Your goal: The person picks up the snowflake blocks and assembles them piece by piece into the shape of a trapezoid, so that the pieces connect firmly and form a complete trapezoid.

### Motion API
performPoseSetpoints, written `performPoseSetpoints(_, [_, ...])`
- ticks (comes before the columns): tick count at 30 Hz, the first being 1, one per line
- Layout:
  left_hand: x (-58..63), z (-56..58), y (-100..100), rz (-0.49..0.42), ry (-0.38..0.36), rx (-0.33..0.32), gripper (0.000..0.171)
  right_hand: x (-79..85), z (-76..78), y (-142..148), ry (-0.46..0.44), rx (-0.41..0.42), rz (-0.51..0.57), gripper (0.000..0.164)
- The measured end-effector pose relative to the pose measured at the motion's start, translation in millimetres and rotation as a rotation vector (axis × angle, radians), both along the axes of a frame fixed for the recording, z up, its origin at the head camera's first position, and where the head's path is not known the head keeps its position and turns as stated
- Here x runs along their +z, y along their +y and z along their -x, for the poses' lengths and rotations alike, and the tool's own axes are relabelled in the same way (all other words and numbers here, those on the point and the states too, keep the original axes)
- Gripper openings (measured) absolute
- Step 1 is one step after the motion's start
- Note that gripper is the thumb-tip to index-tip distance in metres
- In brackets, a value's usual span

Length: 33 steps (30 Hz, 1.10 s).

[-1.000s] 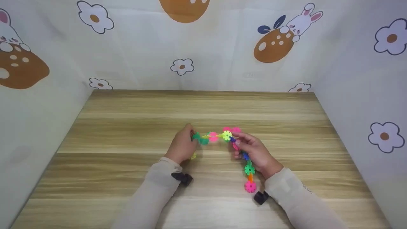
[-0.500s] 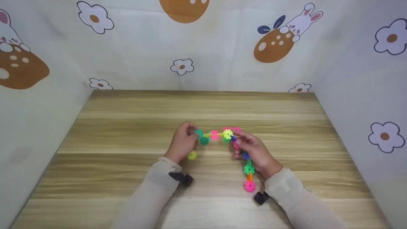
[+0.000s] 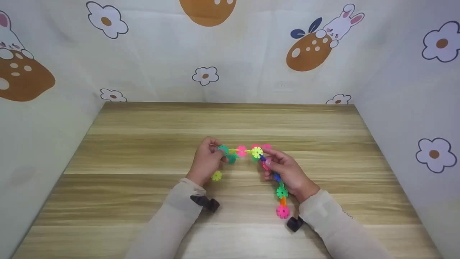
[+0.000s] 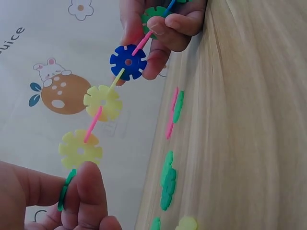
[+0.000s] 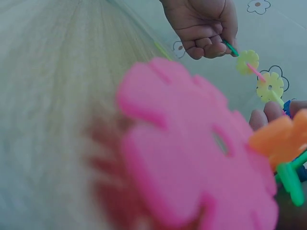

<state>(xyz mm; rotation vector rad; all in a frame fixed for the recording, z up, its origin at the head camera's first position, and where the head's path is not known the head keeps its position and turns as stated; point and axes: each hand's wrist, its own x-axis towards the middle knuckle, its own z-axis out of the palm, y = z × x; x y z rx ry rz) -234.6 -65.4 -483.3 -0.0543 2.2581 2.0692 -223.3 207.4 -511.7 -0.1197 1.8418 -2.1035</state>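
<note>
Green disc (image 4: 66, 190) pinched in left fingers (image 4: 91, 187) | chain (image 3: 257, 152) pinched in right fingers (image 3: 279, 154) | chain partly hides loose discs (image 3: 232, 159) on table (image 3: 143, 158)

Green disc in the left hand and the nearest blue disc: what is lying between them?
The left wrist view shows, in order: yellow disc, edge-on pink piece, second yellow disc, edge-on yellow piece.

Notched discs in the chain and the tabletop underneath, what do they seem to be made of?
Notched discs: probably moulded plastic, with a smooth, low-sheen finish; the bright, even colours and matching slotted shapes suggest it.
Tabletop: wood-look, with a soft sheen; it shows brown grain bands and a paler patch. Real wood or printed laminate, I can't tell.
</note>
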Motion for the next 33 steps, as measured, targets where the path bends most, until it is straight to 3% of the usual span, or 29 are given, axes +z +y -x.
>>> performPoseSetpoints(10, [1.0, -1.7, 0.6, -0.07, -0.001, 0.029, 0.02, 0.7, -0.4, -1.4, -0.011, -0.001, -0.01, 0.049])
performPoseSetpoints(20, [4.3, -4.1, -0.4, 0.013, 0.04, -0.056, 0.01, 0.3, 0.7, 0.8, 0.02, 0.045, -0.017, 0.046])
performPoseSetpoints(33, [7.6, -6.9, 1.0, 0.08, 0.044, -0.099, 0.01, 0.3, -0.3, 2.6, -0.003, 0.032, -0.029, 0.046])
